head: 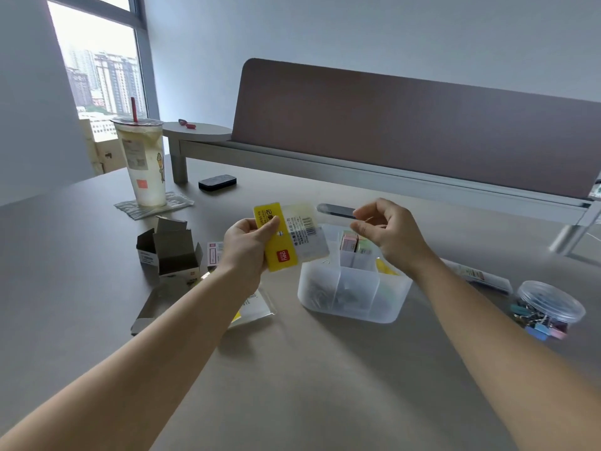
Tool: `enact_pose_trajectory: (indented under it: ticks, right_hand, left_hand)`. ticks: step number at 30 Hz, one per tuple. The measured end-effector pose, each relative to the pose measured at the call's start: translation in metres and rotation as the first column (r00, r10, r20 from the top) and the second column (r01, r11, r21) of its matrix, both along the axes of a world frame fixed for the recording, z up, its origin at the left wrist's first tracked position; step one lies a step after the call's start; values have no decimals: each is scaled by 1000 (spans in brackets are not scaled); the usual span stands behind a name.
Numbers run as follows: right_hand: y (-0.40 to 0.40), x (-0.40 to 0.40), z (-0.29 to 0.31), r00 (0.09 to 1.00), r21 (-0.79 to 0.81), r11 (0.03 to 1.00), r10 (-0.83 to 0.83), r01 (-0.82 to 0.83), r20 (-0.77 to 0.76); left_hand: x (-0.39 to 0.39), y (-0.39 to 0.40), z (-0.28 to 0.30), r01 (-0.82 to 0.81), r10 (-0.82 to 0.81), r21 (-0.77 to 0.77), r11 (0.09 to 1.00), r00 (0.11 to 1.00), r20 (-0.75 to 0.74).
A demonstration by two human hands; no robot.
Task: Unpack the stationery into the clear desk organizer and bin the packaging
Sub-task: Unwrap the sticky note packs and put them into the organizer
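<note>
Clear plastic flap (335, 211) pinched in right hand (387, 232), yellow-carded packet (289, 236) gripped by left hand (248, 244): jerky pull risks contents missing translucent compartmented organizer (353, 294).

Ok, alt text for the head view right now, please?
Above a clear desk organizer, the left hand grips a yellow-and-clear stationery packet while the right hand pinches a clear flap at its end. Opened cardboard boxes lie left; a tub of binder clips sits right.
</note>
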State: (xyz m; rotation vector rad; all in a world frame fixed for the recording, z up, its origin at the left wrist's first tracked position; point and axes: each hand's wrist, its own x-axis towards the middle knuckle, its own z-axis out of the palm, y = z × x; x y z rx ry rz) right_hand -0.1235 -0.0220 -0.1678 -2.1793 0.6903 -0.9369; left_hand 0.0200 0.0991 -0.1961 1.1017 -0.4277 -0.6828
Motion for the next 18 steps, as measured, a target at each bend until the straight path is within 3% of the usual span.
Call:
enact_pose_trajectory:
  ticks: [4, 11, 18]
  right_hand:
    - [26, -1, 0, 995, 20, 998, 60, -61, 82]
    - [34, -2, -8, 998, -70, 997, 43, -46, -39]
    - [33, -8, 1, 989, 72, 993, 102, -94, -104]
  left_hand:
    - [-10, 1, 3, 2, -3, -24, 1000, 1000, -29]
    - [-18, 8, 2, 34, -34, -60, 998, 999, 9]
    - [-16, 9, 6, 96, -92, -110, 989, 995, 39]
